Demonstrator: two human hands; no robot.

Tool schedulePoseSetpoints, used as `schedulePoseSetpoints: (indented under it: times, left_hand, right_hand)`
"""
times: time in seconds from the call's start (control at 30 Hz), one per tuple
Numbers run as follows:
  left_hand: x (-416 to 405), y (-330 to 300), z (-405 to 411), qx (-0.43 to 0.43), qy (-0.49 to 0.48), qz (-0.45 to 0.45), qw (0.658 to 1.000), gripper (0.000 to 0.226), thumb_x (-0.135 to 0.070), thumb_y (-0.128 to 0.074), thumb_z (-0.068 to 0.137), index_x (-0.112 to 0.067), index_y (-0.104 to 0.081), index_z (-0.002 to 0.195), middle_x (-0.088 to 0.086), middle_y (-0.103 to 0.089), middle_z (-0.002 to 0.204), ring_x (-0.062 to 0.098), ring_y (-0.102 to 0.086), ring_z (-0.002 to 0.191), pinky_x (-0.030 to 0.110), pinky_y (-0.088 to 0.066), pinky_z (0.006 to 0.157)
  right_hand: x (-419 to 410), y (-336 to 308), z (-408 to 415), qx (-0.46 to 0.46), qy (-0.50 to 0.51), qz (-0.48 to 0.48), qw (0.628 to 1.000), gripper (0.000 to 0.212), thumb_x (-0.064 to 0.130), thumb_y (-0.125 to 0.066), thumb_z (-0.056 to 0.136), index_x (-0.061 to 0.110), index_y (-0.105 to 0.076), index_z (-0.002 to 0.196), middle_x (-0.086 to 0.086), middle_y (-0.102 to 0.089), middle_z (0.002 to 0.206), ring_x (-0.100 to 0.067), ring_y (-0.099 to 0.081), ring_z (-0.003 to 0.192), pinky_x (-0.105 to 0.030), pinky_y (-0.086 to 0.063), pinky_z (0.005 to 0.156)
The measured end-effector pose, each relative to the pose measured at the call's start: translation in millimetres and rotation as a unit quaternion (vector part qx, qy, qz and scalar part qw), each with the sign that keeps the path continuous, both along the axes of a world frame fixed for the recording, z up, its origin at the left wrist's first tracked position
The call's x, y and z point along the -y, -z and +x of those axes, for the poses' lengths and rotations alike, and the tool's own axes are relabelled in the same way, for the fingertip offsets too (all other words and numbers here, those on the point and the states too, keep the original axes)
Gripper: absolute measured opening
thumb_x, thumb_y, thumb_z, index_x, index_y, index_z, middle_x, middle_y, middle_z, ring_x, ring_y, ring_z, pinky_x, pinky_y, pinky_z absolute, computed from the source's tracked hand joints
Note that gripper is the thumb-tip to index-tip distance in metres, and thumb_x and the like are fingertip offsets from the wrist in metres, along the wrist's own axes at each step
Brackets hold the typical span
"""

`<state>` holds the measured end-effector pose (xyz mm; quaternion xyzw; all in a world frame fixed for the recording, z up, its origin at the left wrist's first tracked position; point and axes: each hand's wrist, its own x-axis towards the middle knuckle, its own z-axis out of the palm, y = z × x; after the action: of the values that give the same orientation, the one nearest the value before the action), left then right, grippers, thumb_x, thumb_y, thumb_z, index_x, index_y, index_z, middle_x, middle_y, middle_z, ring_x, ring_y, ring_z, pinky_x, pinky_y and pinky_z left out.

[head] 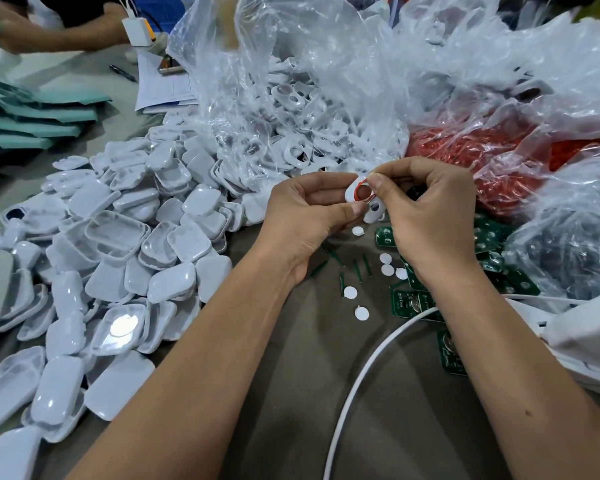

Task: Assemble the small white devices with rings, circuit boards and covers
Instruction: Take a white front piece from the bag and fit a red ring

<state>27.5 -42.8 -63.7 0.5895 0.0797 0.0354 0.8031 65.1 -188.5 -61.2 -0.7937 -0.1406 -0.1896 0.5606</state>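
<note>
I hold a small white device frame [367, 202] between both hands, above the middle of the table [291, 393]. My left hand [305, 220] pinches its left edge with thumb and curled fingers. My right hand [426, 216] pinches a red ring [362, 192] onto the frame's round opening. White covers [118, 258] are piled to the left; green circuit boards [413, 303] lie just beneath my right wrist.

A white two-holed device shell [367, 199], red ring [362, 192] seated around its upper hole, held tilted above scattered green circuit boards [413, 303].
</note>
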Motion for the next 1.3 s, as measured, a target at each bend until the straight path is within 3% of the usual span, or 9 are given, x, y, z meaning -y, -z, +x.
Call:
schedulePoseSetpoints:
  times: [0.23,0.6,0.83,1.1,1.2,1.3]
  left_hand:
    - [-1.3,-2.1,-0.9,-0.009,0.002,-0.02,1.0,0.033,0.015,-0.076,0.079,-0.002,-0.073,0.107,0.015,-0.079,0.094,0.022,-0.077,0.079,0.026,-0.06,0.067]
    - [-0.9,-1.8,-1.1,-0.008,-0.01,0.026,1.0,0.036,0.012,-0.079,0.078,0.0,-0.073,0.111,0.016,-0.079,0.096,0.025,-0.077,0.083,0.031,-0.063,0.075]
    - [-0.9,-2.5,-1.4,-0.022,-0.006,0.013,1.0,0.033,0.015,-0.076,0.078,-0.005,-0.074,0.105,0.016,-0.078,0.095,0.027,-0.075,0.085,0.042,-0.06,0.088]
    - [-2.6,-5.6,-2.3,-0.028,0.003,0.003,1.0,0.028,0.007,-0.081,0.076,-0.009,-0.075,0.097,0.01,-0.079,0.088,0.02,-0.075,0.077,0.038,-0.059,0.086]
    - [-2.8,-4.4,-2.2,-0.023,-0.004,0.001,1.0,0.029,0.01,-0.08,0.076,-0.004,-0.074,0.101,0.013,-0.078,0.088,0.023,-0.075,0.077,0.039,-0.059,0.085]
    - [-5.5,-5.2,-1.4,-0.02,0.008,-0.026,0.999,0.028,0.014,-0.077,0.077,-0.002,-0.073,0.099,0.013,-0.078,0.086,0.021,-0.076,0.077,0.028,-0.062,0.072]
  right_hand:
    - [0.9,1.4,2.4,-0.026,-0.009,0.012,1.0,0.01,0.016,-0.081,0.088,0.024,-0.078,0.084,0.008,-0.077,0.077,-0.011,-0.074,0.072,-0.037,-0.064,0.073]
    - [1.3,0.4,0.6,-0.025,-0.001,0.007,1.0,0.004,0.016,-0.081,0.088,0.019,-0.08,0.087,0.007,-0.077,0.077,-0.011,-0.074,0.072,-0.038,-0.063,0.073]
    - [0.0,-0.4,-2.0,-0.019,-0.001,-0.001,1.0,0.001,0.014,-0.082,0.087,0.014,-0.081,0.087,0.01,-0.077,0.077,-0.007,-0.073,0.069,-0.029,-0.062,0.07]
    - [-1.0,1.7,-2.9,-0.003,-0.015,-0.009,1.0,0.004,0.009,-0.08,0.088,0.011,-0.079,0.086,0.015,-0.073,0.075,0.002,-0.069,0.058,-0.011,-0.051,0.059]
    - [-2.4,3.7,-2.1,-0.018,-0.017,0.001,1.0,0.005,0.011,-0.081,0.088,0.015,-0.079,0.085,0.01,-0.075,0.074,-0.004,-0.072,0.065,-0.018,-0.055,0.063]
    - [-2.0,4.2,-1.0,-0.071,-0.029,0.048,0.996,0.003,0.015,-0.082,0.087,0.015,-0.079,0.087,0.002,-0.078,0.08,-0.017,-0.076,0.076,-0.033,-0.062,0.073]
